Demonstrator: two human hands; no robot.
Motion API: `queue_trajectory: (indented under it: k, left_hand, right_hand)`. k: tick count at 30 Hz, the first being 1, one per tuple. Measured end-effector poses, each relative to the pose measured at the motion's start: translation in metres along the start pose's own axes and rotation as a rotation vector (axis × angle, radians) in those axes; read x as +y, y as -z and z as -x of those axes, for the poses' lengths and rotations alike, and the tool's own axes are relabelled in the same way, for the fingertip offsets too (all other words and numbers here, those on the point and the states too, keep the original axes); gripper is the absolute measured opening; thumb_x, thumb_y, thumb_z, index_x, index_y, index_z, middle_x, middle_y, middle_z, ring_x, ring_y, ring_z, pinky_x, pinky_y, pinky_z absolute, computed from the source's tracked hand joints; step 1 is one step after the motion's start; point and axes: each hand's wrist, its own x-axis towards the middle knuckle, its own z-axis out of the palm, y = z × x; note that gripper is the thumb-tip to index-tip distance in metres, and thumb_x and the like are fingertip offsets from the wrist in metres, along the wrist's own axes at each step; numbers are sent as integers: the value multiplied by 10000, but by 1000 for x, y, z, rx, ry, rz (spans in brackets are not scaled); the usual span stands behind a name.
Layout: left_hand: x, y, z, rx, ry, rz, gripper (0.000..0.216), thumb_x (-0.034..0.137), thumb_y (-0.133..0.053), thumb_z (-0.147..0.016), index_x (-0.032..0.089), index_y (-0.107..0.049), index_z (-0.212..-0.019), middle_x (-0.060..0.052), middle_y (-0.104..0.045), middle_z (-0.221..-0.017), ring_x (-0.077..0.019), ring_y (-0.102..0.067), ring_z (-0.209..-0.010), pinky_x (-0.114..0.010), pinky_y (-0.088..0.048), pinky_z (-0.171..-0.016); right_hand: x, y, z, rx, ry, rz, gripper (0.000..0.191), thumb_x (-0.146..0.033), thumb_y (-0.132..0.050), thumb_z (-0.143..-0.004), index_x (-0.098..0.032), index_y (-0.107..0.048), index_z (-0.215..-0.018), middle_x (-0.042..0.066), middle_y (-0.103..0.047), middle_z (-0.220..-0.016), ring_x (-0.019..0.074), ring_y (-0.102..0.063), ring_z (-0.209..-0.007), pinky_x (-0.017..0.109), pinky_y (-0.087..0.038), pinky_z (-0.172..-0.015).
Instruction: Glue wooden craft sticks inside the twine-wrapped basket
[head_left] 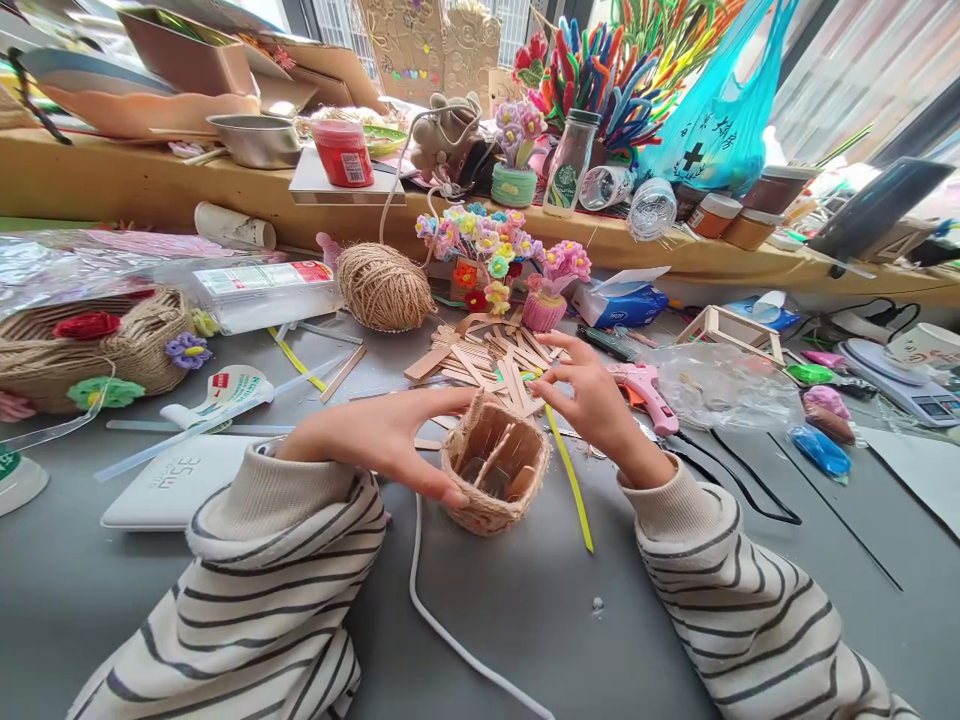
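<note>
Twine-covered small basket (495, 515), in the middle of the table (675, 620), near the person; its left side is partly masked by a hand, its inside bottom lies in shadow, and whether the base rests on the table cannot be told. Large twine basket (154, 370), cut off by the left edge. White and green object (21, 490), likewise cut off, not identifiable. Kitchen scale (915, 390), cut off at right. Containers: the small basket, wood-lined, with a pale strip across its interior; the large basket, bearing a red flower (86, 325) and flowers along its outside; pink pot (544, 308), filled with pink and purple flowers; red tub (343, 155), pale stuff showing at the top; metal bowl (259, 142), contents not visible; turquoise bag (712, 120), contents unclear. Left hand (420, 445): thumb on the near rim of the small basket, fingers reaching round the far side, partly hidden, clamped on the basket. Right hand (551, 370): thumb and fingers apart, curved, just beside the heap of wooden sticks (469, 360); contact with the sticks cannot be told. Also near: pink glue gun (646, 395), right of the right hand; ball of twine (384, 288), behind the left hand.
</note>
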Motion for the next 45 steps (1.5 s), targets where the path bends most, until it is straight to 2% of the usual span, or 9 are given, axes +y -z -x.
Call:
queue_trajectory:
  k: [5,11,14,20,23,28,32,39,45]
  left_hand:
    - [1,0,2,-39,100,-31,862,426,-707,-670,228,-303,-1405,-81,-342,-1479,-263,-356,-1328,-402,-273,-1096]
    - [4,3,12,11,120,-63,1064,480,-749,-617,219,-149,-1455,-100,-155,-1537,-279,-138,-1404,-469,-173,-1121]
    - [7,6,20,69,87,-80,1017,532,-728,-626,247,-194,-1444,-87,-187,-1533,-282,-177,-1396,-459,-203,-1123]
    - [34,4,35,600,140,-404,705,614,-558,-753,179,-451,-1298,-111,-561,-1292,-282,-522,-1178,-414,-410,-993]
    - [56,-5,37,768,16,-573,275,400,-500,-879,225,-619,-1056,-26,-668,-1023,-170,-617,-925,-286,-456,-847]
    - [81,-29,26,512,-103,-593,213,227,-485,-883,226,-679,-794,6,-660,-747,-147,-592,-636,-255,-443,-569]
    - [92,-46,15,520,-42,-681,55,151,-665,-738,197,-649,-711,7,-636,-664,-179,-583,-563,-286,-412,-489]
    - [97,-61,4,530,42,-830,134,101,-731,-632,176,-620,-619,-8,-606,-610,-178,-545,-514,-284,-322,-445]
    - [91,-57,2,429,12,-788,141,99,-678,-697,189,-614,-610,7,-620,-614,-171,-552,-538,-286,-312,-482]
  right_hand:
    - [-14,15,-2,-55,-28,-193,166,-342,-625,-800,-194,-663,-736,95,-534,-1309,225,-475,-1233,446,-373,-1034]
    - [-30,20,0,-82,27,-318,492,-364,-210,-977,-186,-608,-748,69,-527,-1340,157,-515,-1203,326,-506,-886]
    - [-28,20,0,-82,42,-244,460,-363,-228,-974,-188,-601,-768,75,-530,-1328,155,-526,-1183,317,-509,-865]
    - [-11,4,1,-146,73,102,65,-201,-625,-795,-194,-662,-848,94,-615,-1027,229,-525,-1058,433,-430,-906]
    - [-9,-8,5,-295,132,230,60,-217,-608,-817,-169,-643,-820,46,-625,-921,180,-559,-942,382,-464,-833]
    - [-12,-17,9,-391,162,350,165,-291,-528,-884,-155,-610,-928,39,-622,-987,147,-588,-899,355,-499,-795]
    - [-8,-18,8,-363,151,348,183,-300,-528,-884,-152,-605,-961,42,-623,-993,146,-595,-887,352,-508,-779]
    - [-8,3,0,-89,73,158,83,-206,-563,-847,-138,-591,-807,13,-625,-791,115,-587,-723,289,-493,-689]
    - [-26,36,0,111,23,-94,231,-194,-564,-835,-195,-576,-1065,-18,-634,-775,82,-581,-631,216,-492,-593]
